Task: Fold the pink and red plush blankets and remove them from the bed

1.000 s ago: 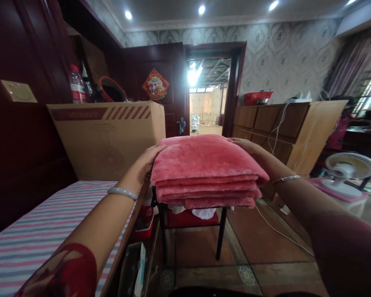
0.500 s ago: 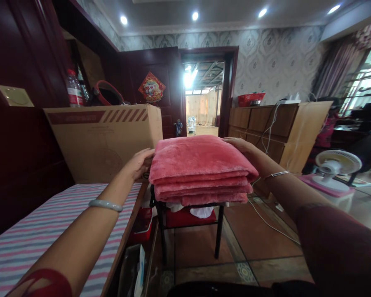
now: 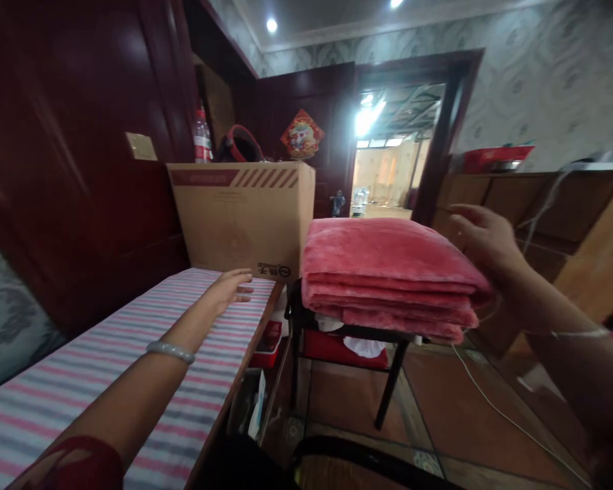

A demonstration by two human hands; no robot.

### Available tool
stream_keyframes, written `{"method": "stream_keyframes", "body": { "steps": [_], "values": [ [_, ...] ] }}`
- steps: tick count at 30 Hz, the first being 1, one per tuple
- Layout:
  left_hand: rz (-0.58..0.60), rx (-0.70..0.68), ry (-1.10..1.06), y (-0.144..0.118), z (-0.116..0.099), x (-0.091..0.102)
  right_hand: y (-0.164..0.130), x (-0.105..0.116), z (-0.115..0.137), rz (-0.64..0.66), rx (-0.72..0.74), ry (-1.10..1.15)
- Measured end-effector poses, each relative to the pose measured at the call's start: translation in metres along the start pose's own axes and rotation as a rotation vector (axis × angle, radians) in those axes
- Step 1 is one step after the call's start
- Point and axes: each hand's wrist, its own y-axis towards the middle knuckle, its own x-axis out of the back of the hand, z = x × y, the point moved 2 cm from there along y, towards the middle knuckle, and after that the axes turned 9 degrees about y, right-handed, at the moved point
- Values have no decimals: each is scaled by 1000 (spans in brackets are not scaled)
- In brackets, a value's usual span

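A folded pink plush blanket (image 3: 388,272) lies stacked on a black-legged stool (image 3: 388,388) in the middle of the view. My left hand (image 3: 231,287) hovers open, palm down, over the striped bed sheet (image 3: 133,361), to the left of the blanket and apart from it. My right hand (image 3: 485,241) is open, fingers spread, at the blanket's far right corner, just off its edge. Each wrist wears a bangle.
A large cardboard box (image 3: 245,214) stands at the bed's far end, with a bottle (image 3: 201,139) and a red-rimmed item behind it. A wooden cabinet (image 3: 567,218) runs along the right. A white cable (image 3: 500,408) trails over the tiled floor. An open doorway (image 3: 393,163) lies beyond.
Both hands have let go of the blanket's sides. My left hand dropped to the striped sheet, my right hand lifted off the corner. The view swung left.
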Motion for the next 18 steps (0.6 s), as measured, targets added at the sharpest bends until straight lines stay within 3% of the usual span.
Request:
{"method": "stream_keyframes", "body": {
  "steps": [2,5,7,10,13,15,18],
  "values": [
    [-20,17,115,-17,28,20,-21,-7,35,-201,31,-171],
    [-45,25,332,-49,72,49,-70,-37,95,-161,290,-142],
    [-68,24,497,-75,99,67,-109,-67,125,46,447,-86],
    [-95,39,746,-122,133,92,-170,-129,150,647,672,139],
    [-99,98,955,-180,156,112,-222,-201,154,1205,667,241],
    [-107,156,1053,-222,165,123,-246,-249,152,1394,615,235],
    [-111,285,1272,-283,172,135,-273,-312,156,1493,556,222]
  ]
}}
